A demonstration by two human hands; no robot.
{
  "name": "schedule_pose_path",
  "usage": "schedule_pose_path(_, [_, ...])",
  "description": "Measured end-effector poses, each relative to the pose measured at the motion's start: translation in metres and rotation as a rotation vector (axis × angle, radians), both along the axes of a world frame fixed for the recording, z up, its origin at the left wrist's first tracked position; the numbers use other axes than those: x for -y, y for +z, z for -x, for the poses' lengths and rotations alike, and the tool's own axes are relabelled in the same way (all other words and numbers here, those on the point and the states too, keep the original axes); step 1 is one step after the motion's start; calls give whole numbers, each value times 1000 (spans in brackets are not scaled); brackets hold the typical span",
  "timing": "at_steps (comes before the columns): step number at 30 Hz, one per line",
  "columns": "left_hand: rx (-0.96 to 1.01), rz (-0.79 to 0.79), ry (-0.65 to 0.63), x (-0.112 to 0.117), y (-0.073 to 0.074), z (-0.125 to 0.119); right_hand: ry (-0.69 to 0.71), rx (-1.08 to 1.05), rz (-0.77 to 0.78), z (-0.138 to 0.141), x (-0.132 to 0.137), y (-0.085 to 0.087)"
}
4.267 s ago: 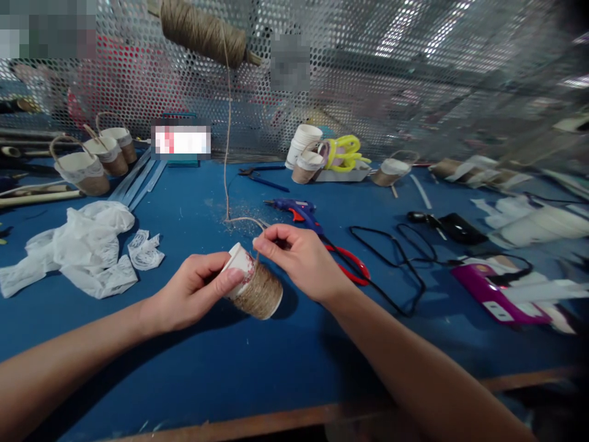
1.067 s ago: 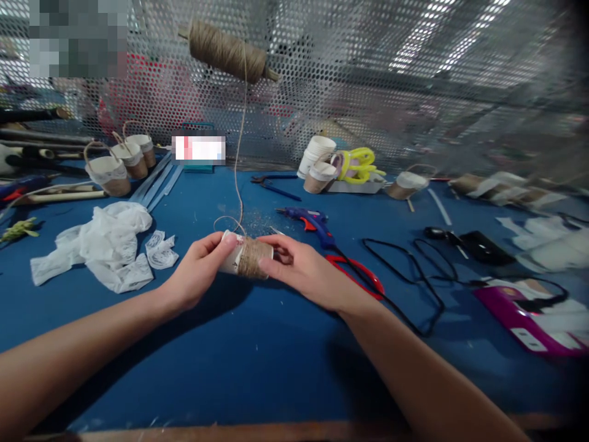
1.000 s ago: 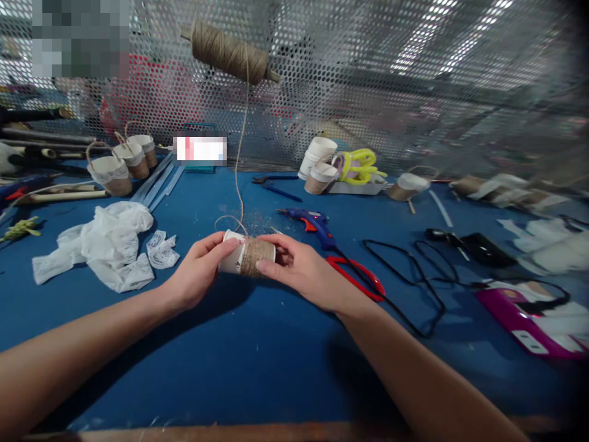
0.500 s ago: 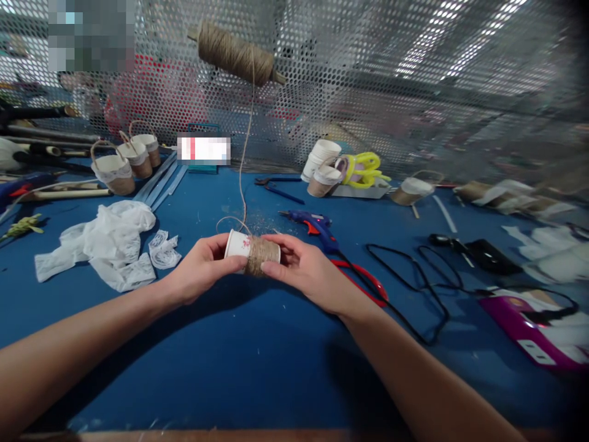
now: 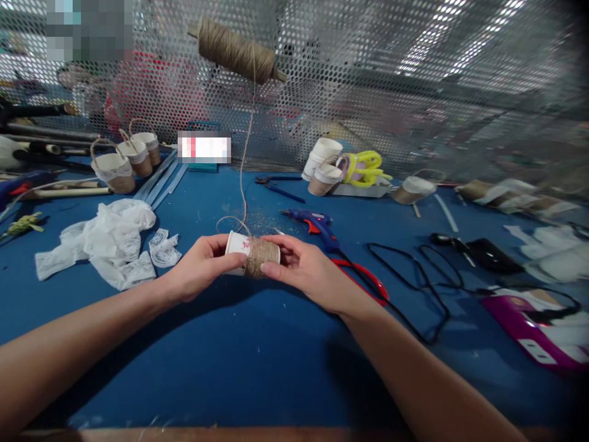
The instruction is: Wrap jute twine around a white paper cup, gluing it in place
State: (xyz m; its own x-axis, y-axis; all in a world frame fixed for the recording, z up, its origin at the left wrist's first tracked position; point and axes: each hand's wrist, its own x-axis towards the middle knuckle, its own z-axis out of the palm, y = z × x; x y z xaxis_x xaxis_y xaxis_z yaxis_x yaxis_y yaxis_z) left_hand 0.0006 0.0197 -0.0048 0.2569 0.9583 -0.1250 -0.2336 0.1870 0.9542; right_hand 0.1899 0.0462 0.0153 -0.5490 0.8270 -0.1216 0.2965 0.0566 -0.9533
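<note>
A small paper cup (image 5: 238, 244) lies on its side between both hands above the blue table (image 5: 257, 362). Its right half is wound with brown jute twine (image 5: 262, 254). My left hand (image 5: 199, 271) is closed around the white rim end. My right hand (image 5: 306, 268) is closed on the twine-wrapped end, thumb on top. A strand of twine (image 5: 244, 166) runs up from the cup to a twine spool (image 5: 237, 50) hung on the perforated metal screen.
A blue glue gun (image 5: 313, 222) and red scissors (image 5: 363, 283) lie just right of my hands, with a black cable (image 5: 414, 288). White lace scraps (image 5: 110, 241) lie left. Finished twine cup baskets (image 5: 120, 163) and stacked cups (image 5: 322, 161) stand at the back. A purple box (image 5: 529, 319) is at right.
Since several seconds ago the cup has gone from tilted to lying level between my hands, and my right hand moved from pinching the strand to gripping the wrapped end. Little changed in the last second.
</note>
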Motion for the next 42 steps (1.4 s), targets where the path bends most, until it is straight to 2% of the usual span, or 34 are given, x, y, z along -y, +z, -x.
schedule_pose_path(14, [-33, -54, -24, 1, 0, 0, -34, 23, -6, 1, 2, 3])
schedule_pose_path(31, [28, 2, -16, -1, 1, 0, -34, -60, 84, 0, -2, -4])
schedule_pose_path(42, [4, 6, -33, 1, 2, 1, -47, -34, 85, 2, 2, 0])
